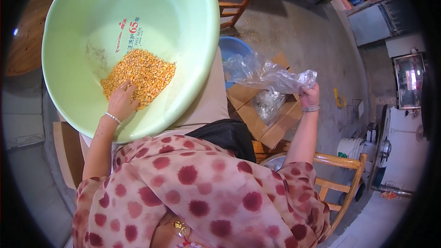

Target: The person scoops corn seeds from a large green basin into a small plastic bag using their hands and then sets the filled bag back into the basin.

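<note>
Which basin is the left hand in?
The green basin, where the left hand touches corn kernels; the blue basin is partly hidden behind clear plastic.

The corn (149, 76) is a loose heap of dry yellow-orange kernels, gathered on the near side of the basin (210, 32) and spreading to a ragged edge. The basin is large, round and pale green, with a thick rolled rim and smooth walls; its mouth faces up, red and dark print shows beyond the heap, and a dusty grey smudge marks the surface to the corn's left. The plastic bag (259, 70), clear and crumpled, stretches out to the right of the basin, bunched at its far-right end; its folds make its contents hard to judge.
</note>
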{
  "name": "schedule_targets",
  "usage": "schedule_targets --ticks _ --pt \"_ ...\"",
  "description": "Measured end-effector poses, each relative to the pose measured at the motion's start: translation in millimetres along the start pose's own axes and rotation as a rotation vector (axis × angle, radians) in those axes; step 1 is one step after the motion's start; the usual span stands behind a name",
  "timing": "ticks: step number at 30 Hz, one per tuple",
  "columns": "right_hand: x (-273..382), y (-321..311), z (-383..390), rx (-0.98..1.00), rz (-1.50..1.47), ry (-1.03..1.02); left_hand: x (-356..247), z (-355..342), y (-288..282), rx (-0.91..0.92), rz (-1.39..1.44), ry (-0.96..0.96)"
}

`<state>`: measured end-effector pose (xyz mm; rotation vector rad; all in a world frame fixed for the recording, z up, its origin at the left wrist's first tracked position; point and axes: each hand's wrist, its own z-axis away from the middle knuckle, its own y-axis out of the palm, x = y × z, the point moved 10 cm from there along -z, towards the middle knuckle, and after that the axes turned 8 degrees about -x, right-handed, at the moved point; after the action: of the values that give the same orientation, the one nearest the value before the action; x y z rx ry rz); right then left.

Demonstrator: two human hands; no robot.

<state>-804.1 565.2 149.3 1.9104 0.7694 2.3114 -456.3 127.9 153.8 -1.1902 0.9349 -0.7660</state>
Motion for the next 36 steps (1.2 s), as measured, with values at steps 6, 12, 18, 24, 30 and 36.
schedule_targets --ticks 6,12,18,24,30,36 --pt "-16 -53 -12 -0.241 1.354 -0.201 -1 3 2 -0.018 0.006 -0.011" --pt "-177 -49 18 0.252 1.79 0.217 -3 2 5 0.026 -0.009 -0.041" --pt "-302 -74 74 0.815 1.868 0.567 -9 2 -2 0.034 -0.02 -0.036" --pt "-241 -44 42 0.761 1.616 0.491 3 6 -2 0.007 -0.001 -0.051" --pt "-135 -139 -12 -0.461 1.706 0.346 1 4 -10 -0.053 -0.018 -0.013" --pt "-232 -176 67 -1.129 0.33 0.707 3 9 -12 -0.036 -0.041 -0.016"
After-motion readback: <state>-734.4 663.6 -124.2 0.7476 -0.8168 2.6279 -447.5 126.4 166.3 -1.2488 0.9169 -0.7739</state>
